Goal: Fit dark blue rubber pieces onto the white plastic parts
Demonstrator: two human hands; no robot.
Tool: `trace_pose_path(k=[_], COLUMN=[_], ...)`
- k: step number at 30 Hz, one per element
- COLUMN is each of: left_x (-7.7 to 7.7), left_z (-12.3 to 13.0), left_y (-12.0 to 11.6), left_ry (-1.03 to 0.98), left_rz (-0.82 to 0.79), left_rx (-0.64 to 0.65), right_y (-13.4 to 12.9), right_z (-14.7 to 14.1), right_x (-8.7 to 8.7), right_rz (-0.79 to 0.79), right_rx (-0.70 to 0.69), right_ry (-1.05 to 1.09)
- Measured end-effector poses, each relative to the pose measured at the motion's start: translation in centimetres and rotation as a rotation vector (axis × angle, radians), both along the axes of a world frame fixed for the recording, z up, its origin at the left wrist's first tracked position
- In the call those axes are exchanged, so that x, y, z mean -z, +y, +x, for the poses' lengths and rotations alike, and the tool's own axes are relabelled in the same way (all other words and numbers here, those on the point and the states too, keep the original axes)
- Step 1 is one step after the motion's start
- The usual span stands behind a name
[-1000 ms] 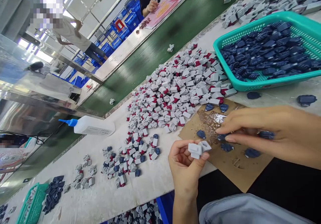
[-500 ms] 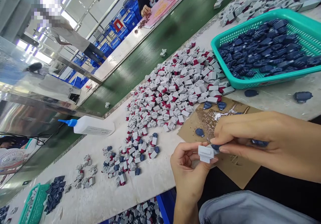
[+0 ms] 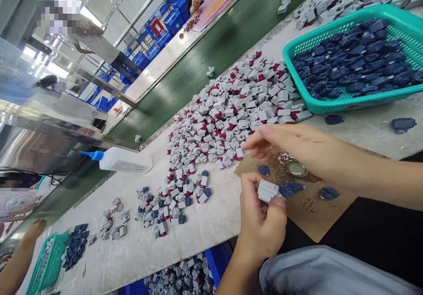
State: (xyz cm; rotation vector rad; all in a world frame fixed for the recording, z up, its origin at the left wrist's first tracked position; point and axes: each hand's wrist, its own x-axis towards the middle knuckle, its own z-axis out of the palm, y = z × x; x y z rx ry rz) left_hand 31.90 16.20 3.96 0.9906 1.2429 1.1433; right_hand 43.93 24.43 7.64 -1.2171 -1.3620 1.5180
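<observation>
Pinched between thumb and fingers of my left hand (image 3: pixel 262 224) is a light grey plastic piece (image 3: pixel 268 191), above the table's front edge. My right hand (image 3: pixel 291 147) is raised over a brown cardboard sheet (image 3: pixel 317 222), its fingers pointing left toward a heap of grey and dark red pieces (image 3: pixel 228 114); whether its fingers hold anything is hidden. On the cardboard are dark blue pieces (image 3: pixel 328 193) and a round, shiny puddle-like spot (image 3: pixel 296 169). One blue piece (image 3: pixel 291 188) lies just right of the grey piece.
A green basket (image 3: pixel 357 105) of dark blue pieces stands at the right. A white bottle (image 3: pixel 124 161) with a blue nozzle lies at left. A green belt (image 3: pixel 185 72) runs behind the table. Another person's arm (image 3: pixel 20 259) reaches in near a small green basket (image 3: pixel 53 259).
My right hand has moved away from the grey piece, up and left toward the heap. My left hand still grips the piece, now tilted. Another person's arm has appeared at lower left.
</observation>
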Motion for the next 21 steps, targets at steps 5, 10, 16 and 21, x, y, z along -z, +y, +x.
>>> trace_pose_path(k=[5, 10, 16, 21], left_x=[0.8, 1.7, 1.6, 1.6], left_z=[1.7, 2.6, 0.8, -4.8], left_y=[0.6, 0.6, -0.6, -2.2], left_ry=[-0.028, 0.111, 0.268, 0.53], left_rz=[0.154, 0.266, 0.267, 0.141], left_rx=[-0.181, -0.295, -0.182, -0.223], right_y=[-0.7, -1.8, -2.6, -1.7], right_z=[-3.2, -2.9, -4.5, -8.1], right_x=[-0.4, -0.8, 1.0, 2.6], right_rz=[-0.312, -0.197, -0.135, -0.057], right_rx=[-0.189, -0.193, -0.187, -0.395], right_ry=[0.239, 0.211, 0.273, 0.143])
